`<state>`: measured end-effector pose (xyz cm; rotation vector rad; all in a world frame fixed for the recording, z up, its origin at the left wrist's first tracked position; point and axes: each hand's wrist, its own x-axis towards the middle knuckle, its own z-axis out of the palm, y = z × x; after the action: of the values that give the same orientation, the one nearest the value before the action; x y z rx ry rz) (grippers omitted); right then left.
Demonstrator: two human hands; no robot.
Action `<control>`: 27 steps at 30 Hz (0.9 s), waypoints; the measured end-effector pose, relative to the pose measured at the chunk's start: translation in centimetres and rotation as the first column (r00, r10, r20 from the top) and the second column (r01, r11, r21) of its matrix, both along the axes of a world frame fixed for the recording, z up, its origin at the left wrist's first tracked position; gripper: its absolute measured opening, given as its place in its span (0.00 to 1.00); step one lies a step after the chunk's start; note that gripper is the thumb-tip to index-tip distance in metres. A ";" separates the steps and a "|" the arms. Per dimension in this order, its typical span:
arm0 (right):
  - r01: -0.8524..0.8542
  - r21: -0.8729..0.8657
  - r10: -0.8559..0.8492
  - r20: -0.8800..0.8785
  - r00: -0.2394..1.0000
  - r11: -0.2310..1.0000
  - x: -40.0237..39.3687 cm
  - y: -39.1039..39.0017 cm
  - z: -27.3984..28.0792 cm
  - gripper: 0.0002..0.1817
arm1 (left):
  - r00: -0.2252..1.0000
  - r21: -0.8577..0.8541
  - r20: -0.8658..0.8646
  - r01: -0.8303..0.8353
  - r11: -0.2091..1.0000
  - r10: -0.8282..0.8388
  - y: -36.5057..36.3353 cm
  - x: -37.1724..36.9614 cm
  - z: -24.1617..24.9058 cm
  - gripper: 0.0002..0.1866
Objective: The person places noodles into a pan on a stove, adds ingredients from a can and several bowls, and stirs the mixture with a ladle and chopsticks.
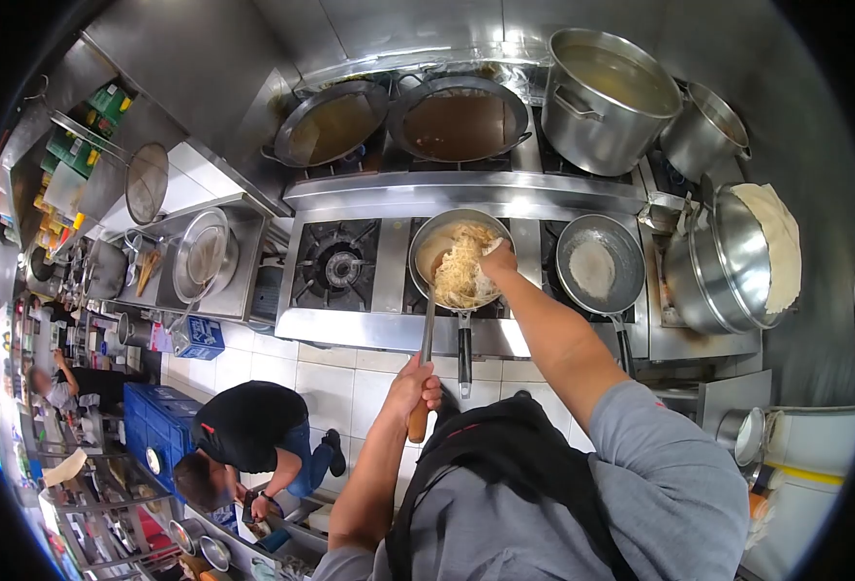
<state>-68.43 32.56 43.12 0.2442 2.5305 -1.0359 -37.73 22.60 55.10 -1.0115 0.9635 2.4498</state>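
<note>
A frying pan [427, 235] on the front stove holds a heap of pale yellow noodles [461, 271] and some brownish liquid. My left hand [414, 387] is closed round the wooden handle of a long metal utensil [428, 324]. Its far end reaches into the pan under the noodles, so its kind is hidden. At the pan's right side, my right hand [498, 261] is closed at the noodles' edge, by a whitish patch I cannot make out. The pan's own handle points toward me, untouched. To the right sits a second frying pan [568, 242] with a whitish round layer inside.
Two woks [461, 121] with liquid and a large stockpot [592, 131] stand on the back burners. Steel bowls [708, 261] are stacked at right. A bare burner [341, 266] lies left of the pan. Another person [248, 431] bends over at lower left.
</note>
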 end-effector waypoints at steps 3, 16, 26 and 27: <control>0.122 -0.117 -0.113 0.079 0.990 0.986 0.2 -0.1 -0.2 0.38 | 1.000 -0.046 0.013 -0.009 0.999 0.010 -0.9 -0.2 0.9 0.13; -0.110 0.104 0.118 -0.076 0.990 0.988 -1.6 -2.1 -2.5 0.33 | 0.994 -0.207 0.004 0.105 0.973 -0.107 -1.7 -0.6 2.7 0.27; -0.462 0.539 0.606 -0.119 0.786 0.704 0.9 0.7 -0.7 0.23 | 0.977 -0.421 0.000 0.195 0.886 -0.215 -0.2 -0.5 5.6 0.31; -0.411 0.609 0.655 -0.248 0.714 0.679 1.5 1.3 -0.7 0.16 | 0.975 -0.420 0.001 0.203 0.885 -0.223 0.1 -0.5 5.8 0.31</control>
<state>-66.94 33.89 42.39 -0.6884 2.9488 -0.1489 -38.26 22.67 60.94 -0.9127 1.5756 2.1387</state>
